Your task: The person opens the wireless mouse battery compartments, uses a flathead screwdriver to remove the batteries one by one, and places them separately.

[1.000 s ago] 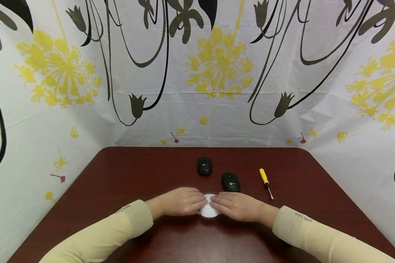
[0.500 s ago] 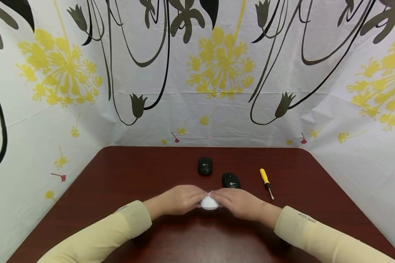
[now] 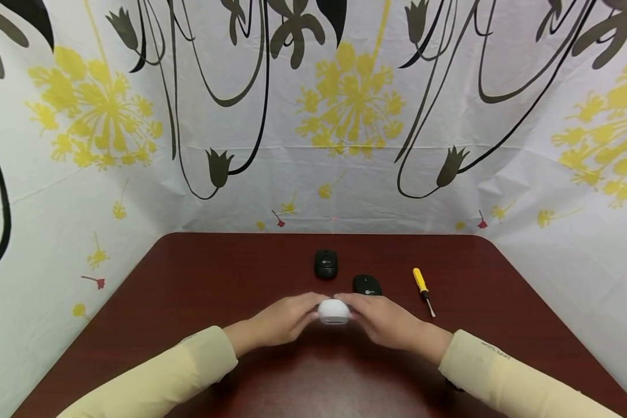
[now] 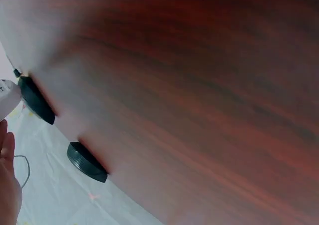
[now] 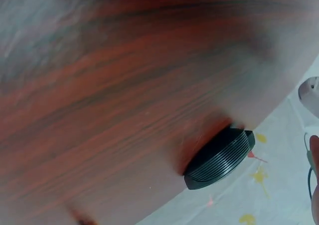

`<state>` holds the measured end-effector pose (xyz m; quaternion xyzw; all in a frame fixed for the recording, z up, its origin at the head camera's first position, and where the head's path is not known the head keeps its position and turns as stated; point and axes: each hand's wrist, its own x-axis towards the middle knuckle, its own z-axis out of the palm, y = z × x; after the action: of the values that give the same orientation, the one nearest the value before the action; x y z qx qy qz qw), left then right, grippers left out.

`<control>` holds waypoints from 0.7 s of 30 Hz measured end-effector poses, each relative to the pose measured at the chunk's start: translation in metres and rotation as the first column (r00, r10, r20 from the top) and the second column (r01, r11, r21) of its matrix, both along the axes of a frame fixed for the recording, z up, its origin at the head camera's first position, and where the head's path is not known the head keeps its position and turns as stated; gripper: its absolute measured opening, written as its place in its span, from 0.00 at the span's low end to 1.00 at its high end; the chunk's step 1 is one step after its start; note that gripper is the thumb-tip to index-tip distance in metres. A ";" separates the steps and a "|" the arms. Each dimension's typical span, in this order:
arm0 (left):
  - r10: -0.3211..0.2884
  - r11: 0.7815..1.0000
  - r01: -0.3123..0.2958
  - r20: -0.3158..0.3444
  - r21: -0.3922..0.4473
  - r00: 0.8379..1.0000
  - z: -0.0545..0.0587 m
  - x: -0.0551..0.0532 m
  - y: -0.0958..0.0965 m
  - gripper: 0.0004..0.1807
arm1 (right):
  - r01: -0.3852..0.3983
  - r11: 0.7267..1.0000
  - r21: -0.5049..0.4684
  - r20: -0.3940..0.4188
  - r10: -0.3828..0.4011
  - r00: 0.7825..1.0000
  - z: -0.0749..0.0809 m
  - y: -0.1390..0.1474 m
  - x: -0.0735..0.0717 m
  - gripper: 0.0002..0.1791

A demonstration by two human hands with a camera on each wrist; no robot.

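A white computer mouse is held between both hands in the head view, its rounded end facing me. My left hand grips its left side and my right hand its right side, fingers along the far edge. Both wrist views show the white mouse raised off the table, at the frame edge, with fingers of the left hand below it in the left one. Just beyond the right hand lies a black mouse, partly hidden by that hand.
Another black mouse lies farther back on the dark red-brown table. To the right is a screwdriver with a yellow and black handle. A patterned white curtain stands behind the table and along both sides.
Both hands have raised the white mouse and tilted it, so that its near end now faces me. The black mice and the screwdriver have stayed in place.
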<state>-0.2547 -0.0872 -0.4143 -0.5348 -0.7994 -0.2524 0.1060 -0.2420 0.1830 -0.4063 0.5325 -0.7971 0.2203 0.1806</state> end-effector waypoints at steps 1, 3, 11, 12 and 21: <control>0.008 1.000 -0.008 0.035 0.008 0.999 0.001 0.001 0.001 0.18 | -0.002 1.000 -0.014 0.023 0.002 1.000 0.000 -0.001 0.001 0.20; 0.015 0.999 -0.018 0.095 0.028 0.995 0.003 0.003 0.002 0.18 | -0.003 0.999 -0.040 0.069 0.005 0.998 0.001 -0.002 0.002 0.22; 0.044 0.987 -0.100 0.382 0.128 0.923 0.004 0.010 0.007 0.18 | 0.108 0.983 -0.147 0.313 -0.058 0.948 -0.001 -0.008 0.010 0.21; 0.053 0.983 -0.121 0.419 0.138 0.907 0.004 0.012 0.008 0.18 | 0.126 0.979 -0.162 0.339 -0.065 0.939 -0.001 -0.009 0.011 0.21; 0.070 0.927 -0.286 0.639 0.242 0.766 0.000 0.021 0.013 0.18 | 0.274 0.937 -0.215 0.575 -0.106 0.811 0.000 -0.015 0.017 0.19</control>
<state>-0.2342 -0.0745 -0.4139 -0.3174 -0.7841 -0.5308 -0.0520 -0.2252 0.1675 -0.4059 0.3300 -0.8238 0.4594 0.0380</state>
